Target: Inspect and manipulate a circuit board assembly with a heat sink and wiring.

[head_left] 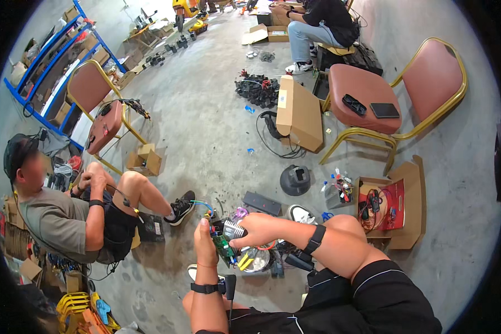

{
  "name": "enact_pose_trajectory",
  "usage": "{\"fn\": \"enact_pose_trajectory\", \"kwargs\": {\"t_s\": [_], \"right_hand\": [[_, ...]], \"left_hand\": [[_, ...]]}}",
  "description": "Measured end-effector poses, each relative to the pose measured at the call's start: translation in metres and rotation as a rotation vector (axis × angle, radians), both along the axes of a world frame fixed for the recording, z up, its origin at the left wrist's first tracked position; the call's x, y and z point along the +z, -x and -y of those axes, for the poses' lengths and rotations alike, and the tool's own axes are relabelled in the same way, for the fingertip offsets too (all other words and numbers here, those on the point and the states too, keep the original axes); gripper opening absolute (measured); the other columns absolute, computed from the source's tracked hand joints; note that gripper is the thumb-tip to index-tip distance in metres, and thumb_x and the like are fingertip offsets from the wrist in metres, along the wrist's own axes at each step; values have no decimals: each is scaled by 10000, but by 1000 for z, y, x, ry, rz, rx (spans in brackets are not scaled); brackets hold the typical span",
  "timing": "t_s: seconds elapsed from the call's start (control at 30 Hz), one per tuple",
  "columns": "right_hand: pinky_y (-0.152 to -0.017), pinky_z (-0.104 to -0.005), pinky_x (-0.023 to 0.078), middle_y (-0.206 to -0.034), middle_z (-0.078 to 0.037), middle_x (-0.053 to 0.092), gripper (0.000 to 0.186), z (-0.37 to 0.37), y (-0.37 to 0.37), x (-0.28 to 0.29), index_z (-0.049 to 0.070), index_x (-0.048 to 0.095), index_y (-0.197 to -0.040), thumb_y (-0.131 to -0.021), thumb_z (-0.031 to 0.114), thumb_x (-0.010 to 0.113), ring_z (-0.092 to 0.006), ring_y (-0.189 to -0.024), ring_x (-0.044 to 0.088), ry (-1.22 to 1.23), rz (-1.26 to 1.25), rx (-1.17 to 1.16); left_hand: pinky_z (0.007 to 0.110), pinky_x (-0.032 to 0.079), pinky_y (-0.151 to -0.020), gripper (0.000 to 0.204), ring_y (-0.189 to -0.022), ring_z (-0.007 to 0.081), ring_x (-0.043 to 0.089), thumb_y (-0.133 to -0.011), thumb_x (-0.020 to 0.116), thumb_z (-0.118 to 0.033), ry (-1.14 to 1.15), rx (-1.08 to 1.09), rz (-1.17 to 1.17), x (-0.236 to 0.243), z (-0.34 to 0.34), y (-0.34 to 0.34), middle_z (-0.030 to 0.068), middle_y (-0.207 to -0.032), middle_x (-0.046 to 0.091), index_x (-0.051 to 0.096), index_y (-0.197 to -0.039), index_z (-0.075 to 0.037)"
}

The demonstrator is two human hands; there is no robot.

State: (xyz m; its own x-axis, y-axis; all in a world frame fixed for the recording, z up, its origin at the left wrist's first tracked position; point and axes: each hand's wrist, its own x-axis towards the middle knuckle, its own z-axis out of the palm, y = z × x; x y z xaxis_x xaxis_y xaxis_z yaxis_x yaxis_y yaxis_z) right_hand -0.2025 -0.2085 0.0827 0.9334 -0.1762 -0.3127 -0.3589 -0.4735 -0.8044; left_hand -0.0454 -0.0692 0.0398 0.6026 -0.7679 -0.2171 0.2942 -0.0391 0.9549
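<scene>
The person sits low over the concrete floor (206, 128) and holds a small electronic unit between both hands. The left hand (205, 245) is closed around a green circuit board (224, 247) from the side, thumb pointing up, and the right hand (256, 229) is clamped from above on the ribbed silver heat sink (235, 228) that sits on top of the board. So the two hands are together on the one piece, just above the knees. I think the risk here is a slip: the board hangs over a round metal bowl (257, 260) and yellow-handled pliers (244, 261), and if the grip of the left hand loosens while the right one pulls, the board can fall on them and bend its pins. The loose coloured wires (203, 205) near the hands can also catch and tear. I count two red chairs with golden frames, one at the left (94, 106) and one at the right (367, 92), one tall cardboard box (299, 111) lying between them, one dark dome-shaped part (295, 180), and two other persons, one seated on the floor at the left (67, 217) and one far behind (323, 25).
</scene>
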Motion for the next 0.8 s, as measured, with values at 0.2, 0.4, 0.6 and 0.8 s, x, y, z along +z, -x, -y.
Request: {"fn": "enact_pose_trajectory", "kwargs": {"t_s": [0.2,0.4,0.6,0.8], "right_hand": [[-694,-378,537,-733,-114,706,523,4,5,-7,25,750,-878,-853,537,647,-248,-719,700,-183,24,-36],[-617,-342,524,-676,-89,676,560,4,4,-14,-23,727,-843,-861,533,659,-188,-637,666,-318,-13,-93],[-625,-371,532,-673,-109,675,581,4,5,-13,-16,716,-837,-839,562,659,-233,-633,674,-383,-4,-119],[-718,-488,541,-756,-235,677,608,-13,-4,-5,15,727,-876,-803,608,615,-428,-746,674,146,108,-45]], "left_hand": [[260,442,-797,558,-901,92,537,-1017,486,-495,31,16,71,6,2,9,2,-1034,598,610,-1236,3],[258,431,-779,537,-876,88,522,-1018,487,-482,40,4,95,9,1,11,-1,-965,592,621,-1202,5],[239,350,-706,508,-784,67,419,-1009,509,-467,46,10,182,3,-3,10,-42,-866,496,637,-1182,-7],[243,373,-728,530,-827,64,450,-1018,494,-484,-4,115,156,-2,4,2,-48,-927,520,630,-1205,-7]]}}
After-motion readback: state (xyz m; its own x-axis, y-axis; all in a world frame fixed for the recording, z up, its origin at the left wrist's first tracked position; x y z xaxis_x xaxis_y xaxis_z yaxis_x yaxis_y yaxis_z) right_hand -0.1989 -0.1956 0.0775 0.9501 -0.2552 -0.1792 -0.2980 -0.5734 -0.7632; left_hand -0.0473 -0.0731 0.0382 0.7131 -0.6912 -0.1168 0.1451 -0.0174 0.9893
